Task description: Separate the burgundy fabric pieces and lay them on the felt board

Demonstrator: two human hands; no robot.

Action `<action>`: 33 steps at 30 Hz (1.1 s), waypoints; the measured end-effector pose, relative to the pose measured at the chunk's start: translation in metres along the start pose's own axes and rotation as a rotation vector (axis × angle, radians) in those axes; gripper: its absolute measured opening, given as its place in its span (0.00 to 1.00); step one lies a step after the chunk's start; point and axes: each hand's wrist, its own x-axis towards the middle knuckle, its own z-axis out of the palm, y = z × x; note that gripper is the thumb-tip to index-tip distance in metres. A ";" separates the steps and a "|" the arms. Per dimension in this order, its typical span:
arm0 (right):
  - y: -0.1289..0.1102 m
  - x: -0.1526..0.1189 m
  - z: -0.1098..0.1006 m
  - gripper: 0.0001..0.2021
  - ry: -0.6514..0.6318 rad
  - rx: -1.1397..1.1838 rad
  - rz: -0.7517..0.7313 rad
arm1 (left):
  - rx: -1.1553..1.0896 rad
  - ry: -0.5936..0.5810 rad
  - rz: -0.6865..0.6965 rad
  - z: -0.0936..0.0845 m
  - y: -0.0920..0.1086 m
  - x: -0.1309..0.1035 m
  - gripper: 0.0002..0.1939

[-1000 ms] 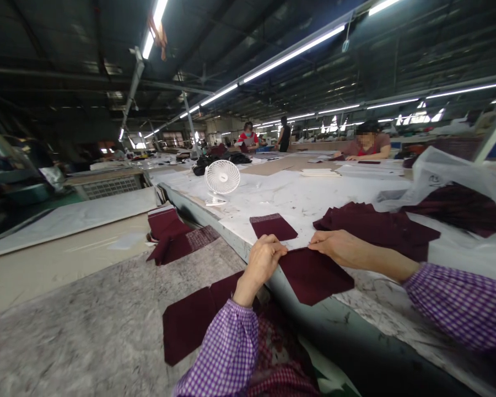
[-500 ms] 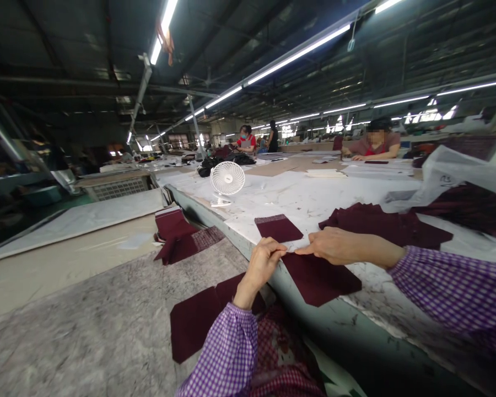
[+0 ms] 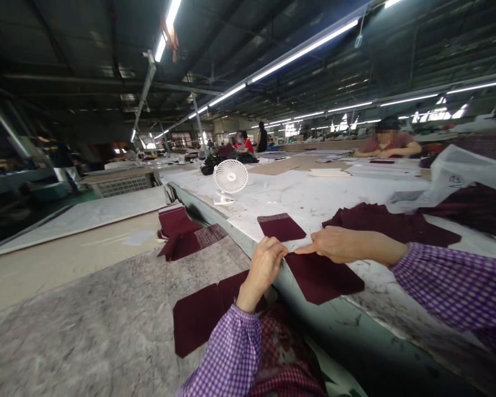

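Left hand [image 3: 268,260] pinches the near corner of a dark red cloth piece [image 3: 322,275] lying at the table [image 3: 297,198] edge. Right hand [image 3: 334,244] lies flat on it, fingers spread.

The maroon fabric piece [image 3: 322,275] under both hands looks matt and finely woven; the far piece [image 3: 281,226] shows a paler, coarser band. The table top [image 3: 314,198] is white, scuffed paper (creased in places). The desk fan [image 3: 230,176] is glossy white plastic, and the bag [image 3: 458,171] at right is thin, translucent film.
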 end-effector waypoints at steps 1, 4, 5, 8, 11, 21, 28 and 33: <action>0.000 0.002 -0.001 0.34 -0.010 -0.001 -0.006 | -0.026 0.012 0.004 0.000 -0.002 -0.002 0.10; -0.003 0.006 -0.005 0.38 -0.044 -0.009 -0.012 | -0.199 0.046 -0.054 -0.001 -0.011 -0.006 0.08; -0.004 0.007 -0.007 0.39 -0.047 -0.016 -0.009 | -0.267 0.056 -0.091 -0.001 -0.013 -0.007 0.08; -0.008 0.007 -0.010 0.40 -0.017 -0.039 -0.004 | -0.374 0.095 -0.198 -0.003 -0.018 -0.005 0.06; -0.013 0.006 -0.005 0.36 0.050 -0.068 0.015 | -0.250 0.136 -0.202 -0.003 -0.018 0.006 0.07; 0.007 -0.001 0.017 0.23 0.162 0.301 0.228 | 0.242 -0.182 -0.115 0.011 -0.022 0.048 0.13; 0.109 -0.060 0.024 0.18 0.125 0.298 0.927 | 0.483 -0.229 -0.051 0.011 -0.006 0.056 0.09; 0.133 -0.088 0.074 0.14 0.197 0.202 1.119 | 0.509 -0.184 -0.048 0.019 -0.004 0.059 0.09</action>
